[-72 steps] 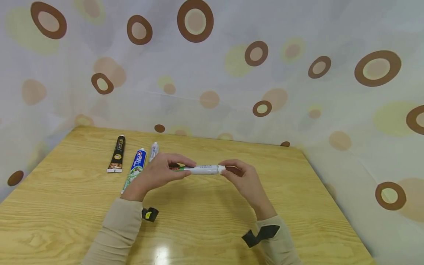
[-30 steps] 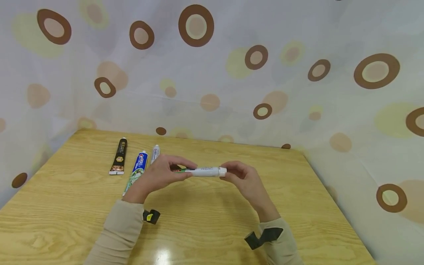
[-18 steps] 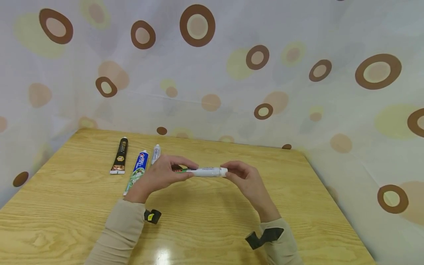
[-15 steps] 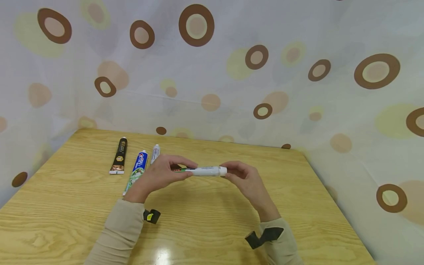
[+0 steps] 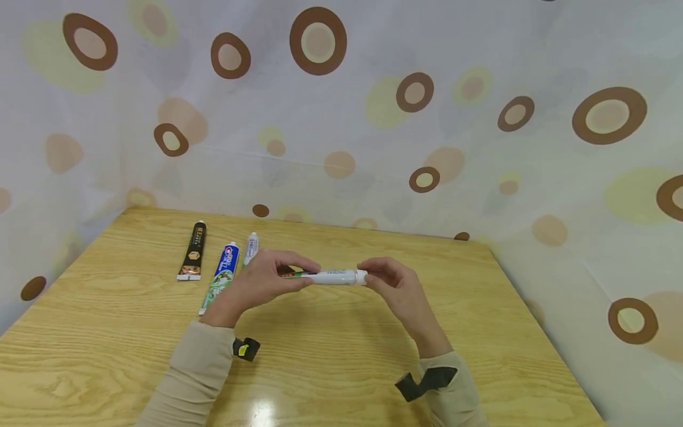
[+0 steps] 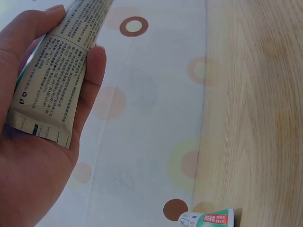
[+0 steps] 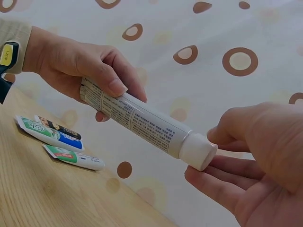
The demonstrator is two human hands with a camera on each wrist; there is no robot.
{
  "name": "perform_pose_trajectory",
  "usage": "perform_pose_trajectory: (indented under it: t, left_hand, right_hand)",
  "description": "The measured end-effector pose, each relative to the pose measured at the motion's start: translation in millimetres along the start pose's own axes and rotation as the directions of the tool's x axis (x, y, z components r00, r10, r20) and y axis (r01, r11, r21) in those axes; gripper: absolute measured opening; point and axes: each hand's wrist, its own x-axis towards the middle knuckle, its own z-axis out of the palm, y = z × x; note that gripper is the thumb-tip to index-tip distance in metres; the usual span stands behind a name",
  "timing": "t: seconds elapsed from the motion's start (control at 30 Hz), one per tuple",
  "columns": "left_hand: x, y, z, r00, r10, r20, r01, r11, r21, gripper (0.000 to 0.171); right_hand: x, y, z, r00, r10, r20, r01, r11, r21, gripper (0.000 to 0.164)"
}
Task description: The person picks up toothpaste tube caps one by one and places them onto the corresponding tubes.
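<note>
A white toothpaste tube (image 5: 334,277) is held level above the table between both hands. My left hand (image 5: 261,279) grips its flat crimped end, thumb on one side and fingers on the other. The left wrist view shows the printed back of the toothpaste tube (image 6: 61,71) lying along the palm. My right hand (image 5: 397,290) pinches the white cap (image 5: 361,277) at the other end. Close up in the right wrist view, the thumb and fingertips sit around the cap (image 7: 198,151), which is on the tube's neck.
On the left of the wooden table (image 5: 320,367) lie a black toothpaste tube (image 5: 193,252), a blue and green one (image 5: 224,267) and a white one (image 5: 251,246), partly behind my left hand. A spotted curtain (image 5: 341,118) hangs behind and along the sides.
The left hand keeps its grip on the tube, nearly in place. My right fingers have shifted slightly around the cap. The whole head view has moved down a little since the first frame.
</note>
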Motion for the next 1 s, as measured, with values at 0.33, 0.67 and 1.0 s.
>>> perform_pose_trajectory:
  t: [0.33, 0.67, 1.0]
  left_hand:
    - [-0.6, 1.8, -0.6, 0.999, 0.028, -0.016, -0.028, 0.999, -0.019, 0.021]
    - [0.3, -1.1, -0.7, 1.000, 0.024, -0.002, -0.024, 1.000, -0.021, 0.021]
    - [1.5, -3.6, 0.2, 0.999, 0.041, -0.006, -0.041, 0.999, -0.016, 0.021]
  right_hand:
    - [-0.8, 0.9, -0.9, 0.999, -0.015, 0.052, 0.014, 1.000, 0.025, 0.029]
    - [-0.3, 2.2, -1.2, 0.999, -0.033, 0.042, 0.032, 0.999, 0.012, 0.030]
    - [0.0, 3.6, -1.7, 0.998, -0.044, 0.034, 0.043, 0.999, 0.025, 0.032]
